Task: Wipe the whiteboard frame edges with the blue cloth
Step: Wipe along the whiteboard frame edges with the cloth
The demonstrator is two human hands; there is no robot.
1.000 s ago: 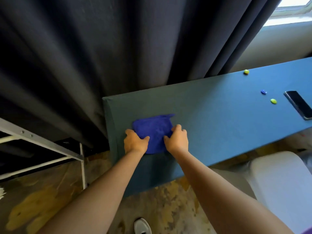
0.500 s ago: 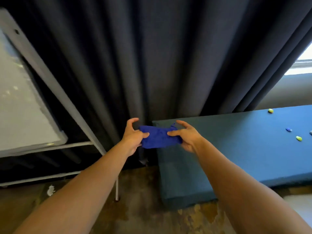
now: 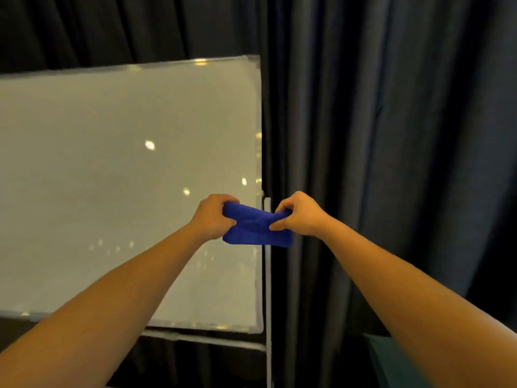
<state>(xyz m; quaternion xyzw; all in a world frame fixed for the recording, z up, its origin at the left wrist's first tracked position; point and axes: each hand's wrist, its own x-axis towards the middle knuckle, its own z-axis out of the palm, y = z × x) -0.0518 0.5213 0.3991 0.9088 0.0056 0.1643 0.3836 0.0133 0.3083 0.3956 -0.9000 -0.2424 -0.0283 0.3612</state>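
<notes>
You've got the blue cloth [image 3: 256,228] bunched up and stretched between both hands, held up in the air right in front of the whiteboard's [image 3: 126,191] right frame edge [image 3: 258,121] and the stand's upright pole [image 3: 268,289]. Your left hand [image 3: 214,218] has its fingers [image 3: 223,200] curled over and pinching the cloth's left end, and your right hand [image 3: 299,214] is pinching the right end between thumb and fingers. Can't really tell if the cloth is touching the frame or just hanging in front of it, and there's a dark curtain [image 3: 391,163] behind all of it.
</notes>
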